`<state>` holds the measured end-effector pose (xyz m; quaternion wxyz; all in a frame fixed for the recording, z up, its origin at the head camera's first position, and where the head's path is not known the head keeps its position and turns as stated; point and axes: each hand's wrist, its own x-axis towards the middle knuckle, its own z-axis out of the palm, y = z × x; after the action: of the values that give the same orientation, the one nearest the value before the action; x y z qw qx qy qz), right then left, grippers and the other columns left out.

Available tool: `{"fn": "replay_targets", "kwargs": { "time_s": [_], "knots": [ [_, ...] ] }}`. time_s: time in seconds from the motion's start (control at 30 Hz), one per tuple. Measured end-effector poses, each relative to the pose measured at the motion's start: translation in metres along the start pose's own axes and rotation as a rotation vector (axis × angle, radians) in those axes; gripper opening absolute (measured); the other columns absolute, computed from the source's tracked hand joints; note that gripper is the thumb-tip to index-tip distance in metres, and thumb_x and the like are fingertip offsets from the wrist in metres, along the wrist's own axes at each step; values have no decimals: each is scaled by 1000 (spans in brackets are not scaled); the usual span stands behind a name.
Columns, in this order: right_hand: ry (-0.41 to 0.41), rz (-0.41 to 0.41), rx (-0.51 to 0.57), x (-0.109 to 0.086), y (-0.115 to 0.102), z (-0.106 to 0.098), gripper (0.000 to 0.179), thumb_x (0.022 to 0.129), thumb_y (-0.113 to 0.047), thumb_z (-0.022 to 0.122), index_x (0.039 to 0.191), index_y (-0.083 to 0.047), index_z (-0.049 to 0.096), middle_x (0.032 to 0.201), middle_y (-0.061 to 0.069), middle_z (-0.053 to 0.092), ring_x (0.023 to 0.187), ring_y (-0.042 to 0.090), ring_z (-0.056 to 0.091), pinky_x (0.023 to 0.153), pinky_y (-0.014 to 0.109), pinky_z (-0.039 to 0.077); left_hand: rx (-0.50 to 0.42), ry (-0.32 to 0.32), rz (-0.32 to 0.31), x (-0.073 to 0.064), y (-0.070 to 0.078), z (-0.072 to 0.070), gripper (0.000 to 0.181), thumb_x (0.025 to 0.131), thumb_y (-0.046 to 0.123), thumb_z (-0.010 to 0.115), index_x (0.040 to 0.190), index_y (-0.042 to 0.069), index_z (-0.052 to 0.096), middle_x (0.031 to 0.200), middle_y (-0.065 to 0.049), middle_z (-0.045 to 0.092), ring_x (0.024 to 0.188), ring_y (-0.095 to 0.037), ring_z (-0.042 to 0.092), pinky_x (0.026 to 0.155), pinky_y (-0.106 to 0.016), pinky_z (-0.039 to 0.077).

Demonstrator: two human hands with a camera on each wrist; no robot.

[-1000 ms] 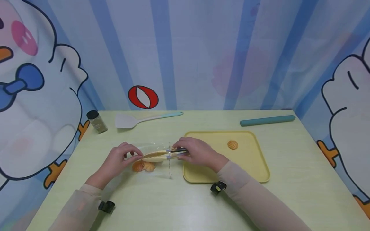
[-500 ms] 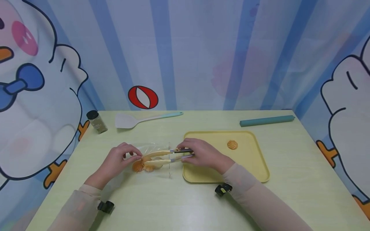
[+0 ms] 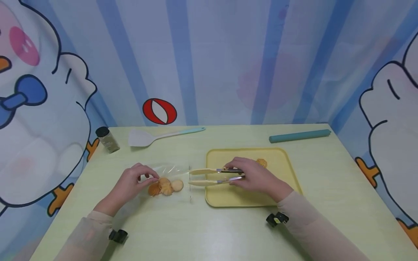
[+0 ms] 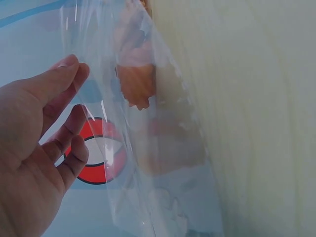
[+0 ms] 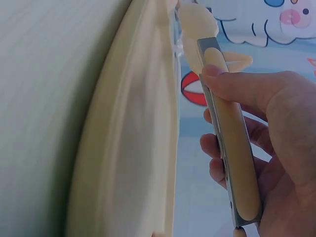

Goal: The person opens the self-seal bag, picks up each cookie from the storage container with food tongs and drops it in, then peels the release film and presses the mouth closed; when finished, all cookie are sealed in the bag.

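My left hand (image 3: 138, 178) pinches the upper edge of a clear plastic bag (image 3: 169, 169) between thumb and index finger, holding it up off the table. Inside the bag lie several cookies (image 3: 166, 186), orange-brown and pale; in the left wrist view one ridged cookie (image 4: 137, 85) shows through the film. My right hand (image 3: 253, 177) grips a pair of tongs (image 5: 229, 143) with metal arms and cream tips. The tongs' tips stand apart with nothing between them, right at the bag's mouth and reaching over the left rim of the yellow tray (image 3: 225, 199).
One swirled cookie (image 3: 261, 162) lies on the tray, partly behind my right hand. Along the back of the table are a spice jar (image 3: 107, 140) with a black lid, a white spatula (image 3: 141, 138) and a teal rolled cylinder (image 3: 299, 136). A printed curtain (image 3: 222, 72) hangs behind.
My right hand has drawn the tongs rightward out of the bag, and their tips have spread apart. A pale cookie now shows beside the others in the bag. My left hand keeps its pinch.
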<state>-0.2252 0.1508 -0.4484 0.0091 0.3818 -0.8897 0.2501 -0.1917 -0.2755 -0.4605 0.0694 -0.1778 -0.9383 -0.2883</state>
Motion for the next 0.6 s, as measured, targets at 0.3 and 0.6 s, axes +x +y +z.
{"fn": "replay_targets", "kwargs": {
  "time_s": [0.3, 0.6],
  "knots": [
    [79, 92, -67, -49, 31, -23, 45, 87, -29, 85, 126, -15, 68, 112, -4, 68, 100, 13, 66, 87, 41, 56, -13, -19, -1, -1, 1, 2, 13, 90, 14, 80, 98, 24, 78, 95, 10, 73, 91, -15, 56, 72, -28, 47],
    [145, 147, -78, -93, 55, -41, 47, 85, -21, 87, 128, -14, 68, 112, -4, 68, 90, 14, 63, 78, 38, 53, -15, -40, -17, 0, 1, 2, 13, 91, 15, 79, 99, 25, 78, 96, 10, 72, 93, -17, 58, 72, -28, 48]
  ]
}}
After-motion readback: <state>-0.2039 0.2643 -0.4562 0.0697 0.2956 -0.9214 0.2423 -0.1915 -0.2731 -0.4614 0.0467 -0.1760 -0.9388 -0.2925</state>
